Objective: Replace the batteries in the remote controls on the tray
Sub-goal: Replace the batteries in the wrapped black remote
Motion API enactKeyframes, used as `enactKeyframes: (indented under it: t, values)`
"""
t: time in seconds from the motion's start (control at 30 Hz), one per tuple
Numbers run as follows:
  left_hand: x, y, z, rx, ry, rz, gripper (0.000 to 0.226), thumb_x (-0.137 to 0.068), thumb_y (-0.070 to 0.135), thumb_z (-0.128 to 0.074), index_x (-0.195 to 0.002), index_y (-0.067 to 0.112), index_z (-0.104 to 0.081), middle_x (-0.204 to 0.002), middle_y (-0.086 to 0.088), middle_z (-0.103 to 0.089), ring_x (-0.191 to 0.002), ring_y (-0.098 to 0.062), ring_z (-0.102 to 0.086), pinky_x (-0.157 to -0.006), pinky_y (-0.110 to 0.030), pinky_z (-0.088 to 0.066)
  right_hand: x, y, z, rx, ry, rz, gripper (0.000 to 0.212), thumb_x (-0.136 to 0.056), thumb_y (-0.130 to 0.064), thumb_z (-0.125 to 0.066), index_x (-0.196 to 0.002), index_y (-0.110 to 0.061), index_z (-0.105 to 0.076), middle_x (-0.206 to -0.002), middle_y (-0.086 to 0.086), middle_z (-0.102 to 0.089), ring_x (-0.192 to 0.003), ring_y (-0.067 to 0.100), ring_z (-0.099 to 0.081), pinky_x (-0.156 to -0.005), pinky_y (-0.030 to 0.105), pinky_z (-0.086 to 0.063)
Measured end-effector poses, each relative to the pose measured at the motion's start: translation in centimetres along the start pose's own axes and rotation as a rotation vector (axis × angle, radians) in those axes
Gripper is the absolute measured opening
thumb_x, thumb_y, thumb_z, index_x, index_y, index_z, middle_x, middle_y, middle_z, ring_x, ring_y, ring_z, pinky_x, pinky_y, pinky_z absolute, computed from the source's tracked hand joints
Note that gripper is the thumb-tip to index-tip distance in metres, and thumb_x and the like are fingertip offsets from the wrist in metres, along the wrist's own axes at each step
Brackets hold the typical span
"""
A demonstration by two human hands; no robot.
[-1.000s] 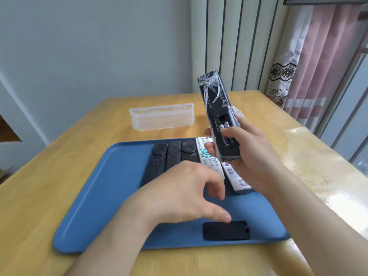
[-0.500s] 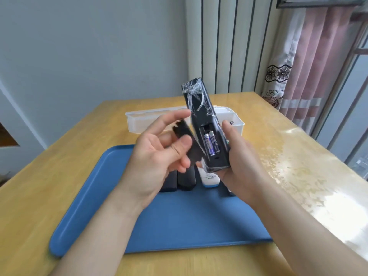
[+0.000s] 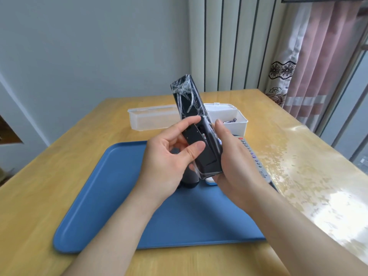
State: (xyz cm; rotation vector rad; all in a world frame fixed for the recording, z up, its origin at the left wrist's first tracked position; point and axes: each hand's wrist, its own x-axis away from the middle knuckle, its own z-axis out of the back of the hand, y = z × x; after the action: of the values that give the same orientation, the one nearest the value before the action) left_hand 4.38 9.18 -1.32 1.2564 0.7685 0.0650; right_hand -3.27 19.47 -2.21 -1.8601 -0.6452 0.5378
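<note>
A black remote (image 3: pixel 189 100) wrapped in clear film stands nearly upright above the blue tray (image 3: pixel 111 196), its back facing me. My right hand (image 3: pixel 235 162) grips its lower right side. My left hand (image 3: pixel 169 156) pinches the black battery cover (image 3: pixel 194 136) between thumb and fingers and holds it over the battery bay, which is partly covered; a sliver of the bay still shows. Other remotes lie on the tray behind my hands: a dark one (image 3: pixel 188 179) and a grey-white one (image 3: pixel 256 160) at the right, both mostly hidden.
Two clear plastic boxes stand at the back of the wooden table (image 3: pixel 39 186): a long one (image 3: pixel 151 118) on the left, and one (image 3: pixel 233 120) on the right with batteries (image 3: pixel 230 120) inside. Curtains and a window are to the right.
My left hand picked the battery cover up off the tray front, carried it up to the remote, and now holds it against the battery bay. The batteries are now mostly covered.
</note>
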Motion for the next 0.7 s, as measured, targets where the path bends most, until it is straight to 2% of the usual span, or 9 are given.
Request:
enactKeyframes:
  t: [0.03, 0.1, 0.17, 0.23, 0.3, 0.33, 0.5, 0.6, 0.7]
  values:
    - [0.0, -0.1, 0.0, -0.055, 0.006, -0.026, 0.046, -0.08, 0.002, -0.073, -0.114, 0.034, -0.065, -0.082, -0.021, -0.06, -0.059, -0.008, -0.053, -0.065, -0.024, -0.053, 0.0, 0.1, 0.1, 0.004, 0.0, -0.002, 0.047, -0.103, -0.047, -0.036, -0.114, -0.014, -0.068, -0.103, 0.019, -0.073, -0.079, 0.029, -0.068, -0.064, 0.036, -0.051]
    - [0.0, -0.4, 0.0, -0.145, 0.009, -0.066, 0.05, -0.078, 0.006, -0.075, -0.114, 0.039, -0.064, -0.086, 0.006, -0.055, -0.064, -0.007, -0.05, -0.07, -0.035, -0.058, -0.1, 0.2, 0.2, 0.014, 0.008, -0.002, 0.046, -0.103, -0.047, -0.036, -0.115, -0.016, -0.068, -0.104, 0.013, -0.075, -0.09, 0.033, -0.071, -0.065, 0.037, -0.054]
    - [0.0, -0.6, 0.0, -0.209, 0.006, -0.098, 0.051, -0.076, 0.016, -0.074, -0.118, 0.042, -0.062, -0.094, 0.019, -0.046, -0.063, -0.02, -0.047, -0.064, -0.045, -0.056, -0.1, 0.2, 0.2, 0.021, 0.028, 0.003, 0.045, -0.103, -0.047, -0.036, -0.114, -0.019, -0.069, -0.104, 0.01, -0.075, -0.1, 0.033, -0.071, -0.076, 0.045, -0.056]
    - [0.0, -0.7, 0.0, -0.28, 0.02, -0.149, 0.052, -0.075, 0.022, -0.071, -0.122, 0.041, -0.059, -0.101, 0.018, -0.044, -0.06, -0.024, -0.044, -0.063, -0.039, -0.055, -0.2, 0.2, 0.0, 0.029, 0.057, 0.007, 0.043, -0.103, -0.047, -0.037, -0.113, -0.02, -0.069, -0.106, 0.007, -0.075, -0.104, 0.031, -0.07, -0.086, 0.051, -0.054]
    - [0.1, -0.6, -0.1, -0.367, 0.031, -0.247, 0.053, -0.076, 0.02, -0.07, -0.126, 0.03, -0.059, -0.106, 0.017, -0.046, -0.069, -0.018, -0.044, -0.064, -0.015, -0.048, -0.1, 0.2, -0.1, 0.014, 0.068, 0.021, 0.041, -0.103, -0.044, -0.038, -0.115, -0.02, -0.069, -0.109, 0.008, -0.074, -0.107, 0.03, -0.068, -0.09, 0.051, -0.052]
    - [0.1, -0.5, -0.2, -0.416, 0.039, -0.293, 0.052, -0.077, 0.018, -0.07, -0.127, 0.024, -0.06, -0.108, 0.014, -0.048, -0.075, -0.016, -0.046, -0.066, -0.01, -0.044, -0.1, 0.3, -0.2, 0.001, 0.071, 0.034, 0.039, -0.104, -0.041, -0.038, -0.116, -0.02, -0.068, -0.112, 0.007, -0.073, -0.109, 0.029, -0.068, -0.092, 0.05, -0.052]
    - [0.1, -1.1, -0.4, -0.743, 0.109, -0.542, 0.036, -0.086, 0.024, -0.066, -0.118, 0.006, -0.068, -0.112, -0.005, -0.065, -0.101, -0.023, -0.057, -0.094, -0.016, -0.042, -0.2, 0.3, -0.1, -0.038, 0.085, 0.091, 0.031, -0.105, -0.027, -0.039, -0.115, -0.014, -0.066, -0.115, 0.01, -0.071, -0.113, 0.028, -0.065, -0.099, 0.046, -0.049]
    - [0.1, -1.5, -0.5, -0.881, 0.121, -0.61, 0.034, -0.092, 0.024, -0.058, -0.116, 0.003, -0.068, -0.113, -0.007, -0.067, -0.102, -0.026, -0.057, -0.092, -0.033, -0.048, -0.4, 0.6, -0.2, -0.008, 0.112, 0.103, 0.034, -0.1, -0.032, -0.044, -0.122, -0.014, -0.062, -0.121, 0.008, -0.069, -0.119, 0.024, -0.062, -0.107, 0.05, -0.043]
    - [0.3, -1.6, -0.7, -0.942, 0.073, -0.577, 0.033, -0.094, 0.022, -0.053, -0.117, 0.005, -0.068, -0.114, -0.006, -0.066, -0.103, -0.025, -0.058, -0.089, -0.036, -0.05, -0.4, 1.0, -0.4, 0.088, 0.114, 0.106, 0.045, -0.092, -0.041, -0.047, -0.128, -0.016, -0.057, -0.126, 0.002, -0.066, -0.12, 0.017, -0.06, -0.106, 0.049, -0.044]
